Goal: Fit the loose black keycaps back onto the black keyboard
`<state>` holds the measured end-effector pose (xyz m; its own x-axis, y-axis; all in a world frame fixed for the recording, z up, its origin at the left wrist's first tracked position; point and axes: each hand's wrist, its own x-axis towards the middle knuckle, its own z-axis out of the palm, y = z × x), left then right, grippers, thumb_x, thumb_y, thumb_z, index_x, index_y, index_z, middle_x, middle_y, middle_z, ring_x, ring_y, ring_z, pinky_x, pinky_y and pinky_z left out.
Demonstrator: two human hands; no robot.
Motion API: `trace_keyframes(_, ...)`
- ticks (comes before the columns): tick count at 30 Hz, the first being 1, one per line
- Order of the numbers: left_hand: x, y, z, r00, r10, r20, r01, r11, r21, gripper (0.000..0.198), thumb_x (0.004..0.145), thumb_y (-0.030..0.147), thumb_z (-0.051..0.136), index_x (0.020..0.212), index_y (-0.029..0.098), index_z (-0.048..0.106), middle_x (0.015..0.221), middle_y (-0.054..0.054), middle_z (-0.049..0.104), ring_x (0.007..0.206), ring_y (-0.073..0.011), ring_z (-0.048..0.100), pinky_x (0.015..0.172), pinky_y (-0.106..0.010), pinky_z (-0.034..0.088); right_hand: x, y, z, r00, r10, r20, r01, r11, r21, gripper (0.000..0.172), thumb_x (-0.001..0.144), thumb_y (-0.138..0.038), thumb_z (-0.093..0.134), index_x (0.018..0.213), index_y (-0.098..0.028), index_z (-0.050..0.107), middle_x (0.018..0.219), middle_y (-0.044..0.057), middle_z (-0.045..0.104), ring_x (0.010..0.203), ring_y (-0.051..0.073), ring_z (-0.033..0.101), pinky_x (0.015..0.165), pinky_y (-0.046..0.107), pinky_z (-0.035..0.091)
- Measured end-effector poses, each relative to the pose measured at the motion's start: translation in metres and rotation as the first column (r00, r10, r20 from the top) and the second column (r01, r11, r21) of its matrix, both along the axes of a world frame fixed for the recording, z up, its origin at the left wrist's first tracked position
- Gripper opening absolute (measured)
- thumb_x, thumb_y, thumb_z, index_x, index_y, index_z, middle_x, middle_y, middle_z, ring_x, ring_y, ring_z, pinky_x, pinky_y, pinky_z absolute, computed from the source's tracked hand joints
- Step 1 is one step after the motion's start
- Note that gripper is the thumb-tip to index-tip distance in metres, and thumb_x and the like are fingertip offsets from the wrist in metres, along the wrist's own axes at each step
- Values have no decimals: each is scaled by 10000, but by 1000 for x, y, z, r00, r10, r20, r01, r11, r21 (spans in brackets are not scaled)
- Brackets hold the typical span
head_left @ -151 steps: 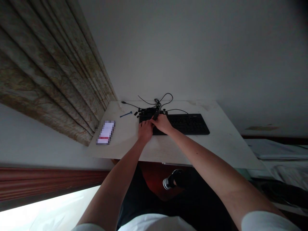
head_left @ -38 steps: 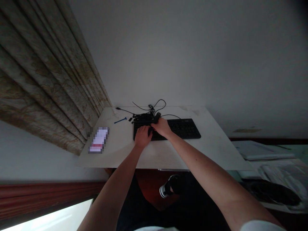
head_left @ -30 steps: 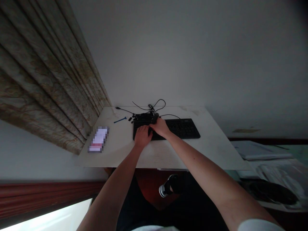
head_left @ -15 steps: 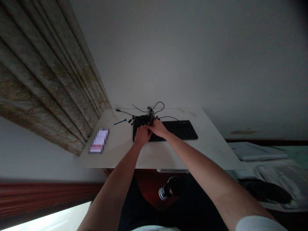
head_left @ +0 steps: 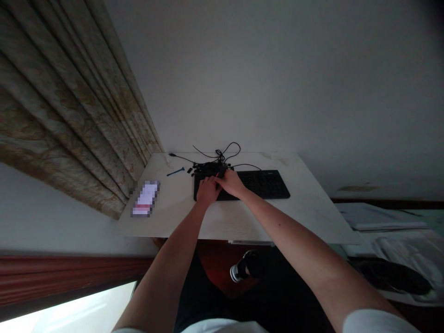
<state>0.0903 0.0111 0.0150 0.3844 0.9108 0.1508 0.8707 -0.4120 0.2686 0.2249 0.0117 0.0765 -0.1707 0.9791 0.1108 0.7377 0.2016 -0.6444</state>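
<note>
A black keyboard (head_left: 263,183) lies on a white table (head_left: 243,219). Both my hands rest on its left end. My left hand (head_left: 207,190) lies knuckles up on the keys, fingers bent. My right hand (head_left: 231,181) sits just to its right, fingers curled, pinching a small dark piece at the keyboard's upper left edge; I cannot make out what the piece is. Several loose black keycaps (head_left: 199,166) lie scattered behind the keyboard beside a tangle of black cable (head_left: 222,153).
A phone (head_left: 145,199) with a lit screen lies at the table's left. A thin blue tool (head_left: 175,172) lies behind it. A patterned curtain (head_left: 69,106) hangs at the left. Papers (head_left: 381,219) lie to the right. A shoe (head_left: 239,270) shows under the table.
Both hands stay at the keyboard's left end with small finger shifts; my right hand has drawn closer to my left. The view has moved slightly.
</note>
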Motion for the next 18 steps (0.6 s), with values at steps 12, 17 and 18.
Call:
trace_keyframes(12, 2, 1, 0, 1000, 20, -8, -20, 1000, 0, 315, 1041, 401, 400, 1132, 188, 613, 1196, -114, 649, 1155, -286, 547, 962, -422, 407, -9, 21, 49, 998, 9, 62, -14, 996, 88, 85, 841, -197, 668, 833, -134, 724, 809, 112, 737, 828, 241, 716, 773, 306, 534)
trace_keyframes(17, 1, -1, 2, 999, 35, 6, -35, 999, 0, 278, 1036, 399, 430, 1087, 194, 611, 1149, -96, 660, 1128, -276, 559, 953, -413, 408, 1, 24, 47, 991, -38, -127, 33, 999, -44, 90, 843, -203, 661, 808, -133, 705, 771, 99, 737, 739, 221, 732, 691, 292, 574)
trace_keyframes(18, 1, -2, 2, 999, 32, 10, -32, 999, 0, 275, 1035, 403, 435, 1085, 197, 611, 1149, -93, 659, 1130, -273, 559, 957, -410, 406, 9, 22, 41, 972, -93, -215, 77, 994, -82, 100, 850, -215, 654, 835, -130, 704, 768, 93, 738, 706, 214, 734, 652, 286, 579)
